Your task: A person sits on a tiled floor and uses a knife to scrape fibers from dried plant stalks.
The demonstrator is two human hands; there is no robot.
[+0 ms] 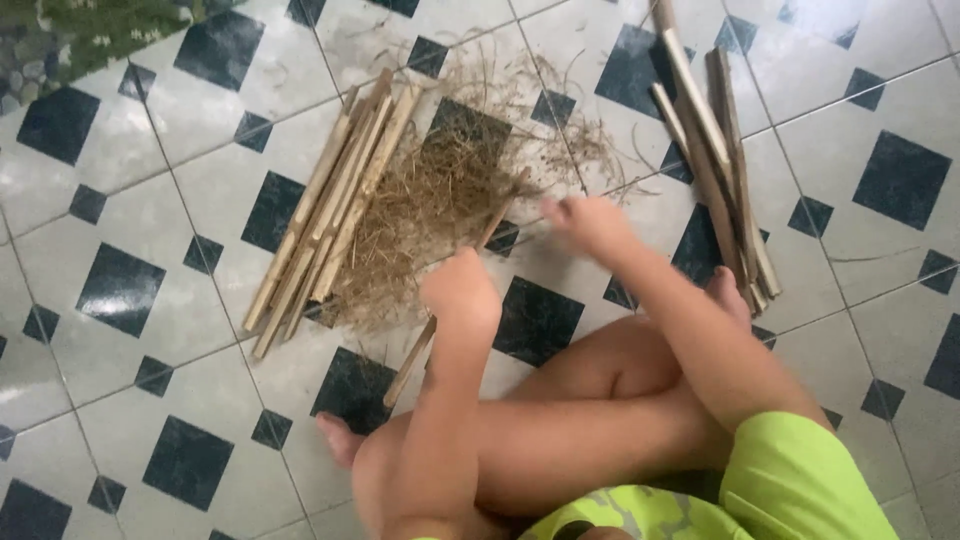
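The left hand (460, 288) is closed around a long thin stick (455, 290) that runs from near the knee up toward the pile of dry fibres (440, 200); the right hand (590, 225), blurred, meets the stick's far end, its grip not discernible. A bundle of split sticks (325, 215) lies left of the fibres, a second bundle (715, 150) at far right, all on the black-and-white tiled floor (130, 390).

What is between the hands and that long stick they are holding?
Nothing visible. The left hand is closed around the stick and the right hand sits at its far end, both blurred. The dry fibre pile and the stick bundle lie beside it on the tiled floor.
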